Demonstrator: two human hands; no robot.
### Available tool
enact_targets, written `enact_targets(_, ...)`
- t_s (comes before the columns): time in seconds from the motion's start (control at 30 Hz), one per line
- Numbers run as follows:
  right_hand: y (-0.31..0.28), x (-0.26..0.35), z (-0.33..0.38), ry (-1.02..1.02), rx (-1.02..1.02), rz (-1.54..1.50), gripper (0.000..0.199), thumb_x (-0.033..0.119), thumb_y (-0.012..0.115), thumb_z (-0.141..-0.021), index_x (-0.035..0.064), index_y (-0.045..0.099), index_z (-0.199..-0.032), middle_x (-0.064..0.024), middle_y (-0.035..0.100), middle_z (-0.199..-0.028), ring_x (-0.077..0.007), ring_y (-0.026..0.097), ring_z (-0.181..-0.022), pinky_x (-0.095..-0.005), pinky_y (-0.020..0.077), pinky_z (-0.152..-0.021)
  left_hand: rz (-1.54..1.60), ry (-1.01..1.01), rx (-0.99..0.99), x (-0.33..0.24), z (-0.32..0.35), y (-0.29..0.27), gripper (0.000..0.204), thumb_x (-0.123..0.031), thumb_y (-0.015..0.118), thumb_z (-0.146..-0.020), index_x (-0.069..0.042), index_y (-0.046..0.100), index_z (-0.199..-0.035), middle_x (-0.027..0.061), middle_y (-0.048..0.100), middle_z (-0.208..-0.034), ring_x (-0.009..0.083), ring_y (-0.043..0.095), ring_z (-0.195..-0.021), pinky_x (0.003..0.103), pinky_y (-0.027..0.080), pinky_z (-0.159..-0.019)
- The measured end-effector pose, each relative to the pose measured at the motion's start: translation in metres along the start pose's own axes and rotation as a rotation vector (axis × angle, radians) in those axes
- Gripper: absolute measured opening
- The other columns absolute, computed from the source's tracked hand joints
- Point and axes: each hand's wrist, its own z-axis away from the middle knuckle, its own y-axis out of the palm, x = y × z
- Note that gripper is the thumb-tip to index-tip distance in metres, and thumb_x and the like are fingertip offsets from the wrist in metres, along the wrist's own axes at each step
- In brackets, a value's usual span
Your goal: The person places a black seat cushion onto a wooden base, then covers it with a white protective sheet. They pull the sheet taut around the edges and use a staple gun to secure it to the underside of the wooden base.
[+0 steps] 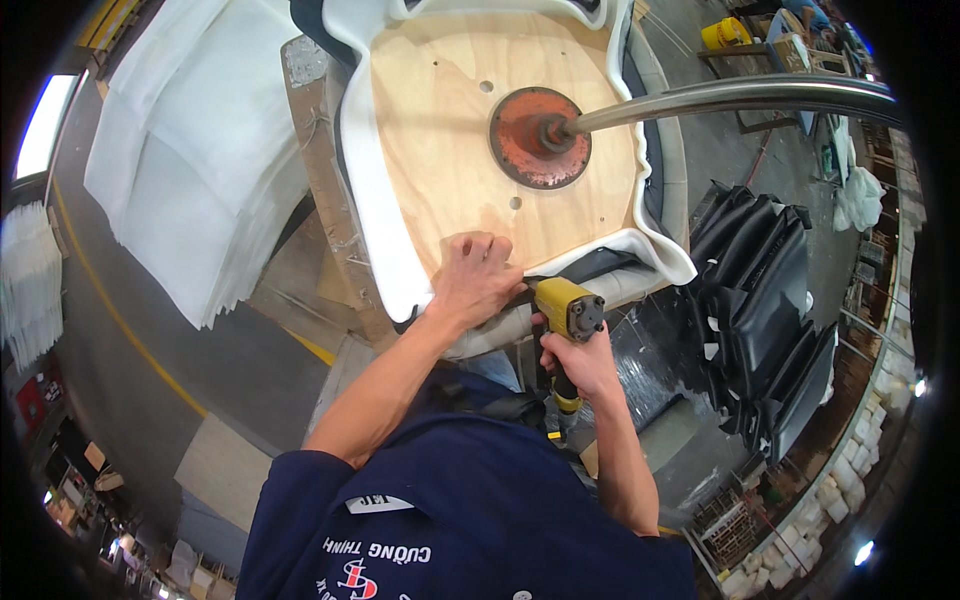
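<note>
A plywood seat panel [430, 130] lies face up, ringed by white padding [375, 215] and folds of black cover [592, 265]. A round orange-red press plate [520, 150] on a bent metal arm [740, 98] bears on the panel. At the panel's near edge, my left hand [475, 278] is closed with curled fingers, pinching the cover's edge; the fingertips are partly hidden. My right hand [585, 362] is wrapped round the grip of a yellow staple gun [568, 308]. The gun's nose points at the near edge, just right of my left fingers.
White sheets [205, 150] are stacked at the left, with another white stack [28, 280] farther out. Black cover pieces [760, 300] hang in a pile at the right. A yellow bucket [725, 34] and a person [808, 14] are at the far right. Cardboard [325, 160] sits beside the seat.
</note>
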Motion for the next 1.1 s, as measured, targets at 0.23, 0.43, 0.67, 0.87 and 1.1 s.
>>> enact_targets(0.23, 0.004, -0.001, -0.005, 0.024, 0.015, 0.016, 0.050, -0.007, 0.061, -0.081, -0.0023, 0.056, -0.131, -0.0104, 0.070, -0.106, -0.0118, 0.062, -0.061, -0.0275, 0.0535, -0.055, 0.026, -0.036, 0.075, -0.001, 0.000, -0.004, 0.022, -0.035, 0.078, -0.074, -0.017, 0.070, -0.085, 0.0059, 0.052, -0.113, 0.0272, 0.045, -0.114, 0.046, 0.034, -0.095)
enact_targets(0.43, 0.019, 0.010, -0.006, 0.076, -0.031, 0.043, 0.046, -0.004, 0.061, -0.081, -0.0027, 0.057, -0.127, -0.0108, 0.069, -0.099, -0.0131, 0.061, -0.058, -0.0284, 0.0525, -0.052, 0.013, -0.016, 0.055, 0.001, 0.002, -0.003, 0.021, -0.032, 0.076, -0.076, -0.016, 0.070, -0.088, 0.0065, 0.053, -0.113, 0.0271, 0.046, -0.114, 0.045, 0.034, -0.096)
enact_targets(0.67, 0.021, 0.008, -0.008, -0.005, -0.095, -0.006, 0.022, -0.002, 0.064, -0.082, -0.0045, 0.065, -0.104, -0.0088, 0.069, -0.089, -0.0133, 0.062, -0.057, -0.0295, 0.0524, -0.051, 0.017, 0.012, 0.083, 0.001, -0.004, -0.019, 0.022, -0.030, 0.075, -0.078, -0.019, 0.070, -0.096, 0.0076, 0.054, -0.109, 0.0287, 0.047, -0.112, 0.046, 0.035, -0.096)
enact_targets(0.87, -0.045, -0.013, -0.002, -0.034, -0.254, -0.071, 0.031, -0.003, 0.062, -0.082, -0.0046, 0.066, -0.113, -0.0087, 0.072, -0.094, -0.0136, 0.062, -0.058, -0.0294, 0.0526, -0.052, 0.014, 0.608, 0.183, -0.002, -0.010, -0.022, 0.054, -0.043, 0.069, -0.084, -0.026, 0.060, -0.134, -0.0005, 0.051, -0.148, 0.0279, 0.037, -0.142, 0.058, 0.025, -0.115)
enact_targets(1.1, -0.051, 0.011, -0.011, -0.025, -0.227, -0.050, 0.031, -0.001, 0.063, -0.083, -0.0047, 0.064, -0.113, -0.0088, 0.072, -0.096, -0.0128, 0.061, -0.058, -0.0287, 0.0511, -0.051, -0.007, 0.546, 0.465, 0.006, -0.026, -0.007, 0.069, -0.055, 0.051, -0.092, -0.028, 0.043, -0.155, -0.0103, 0.034, -0.164, 0.0295, 0.018, -0.156, 0.071, 0.006, -0.120)
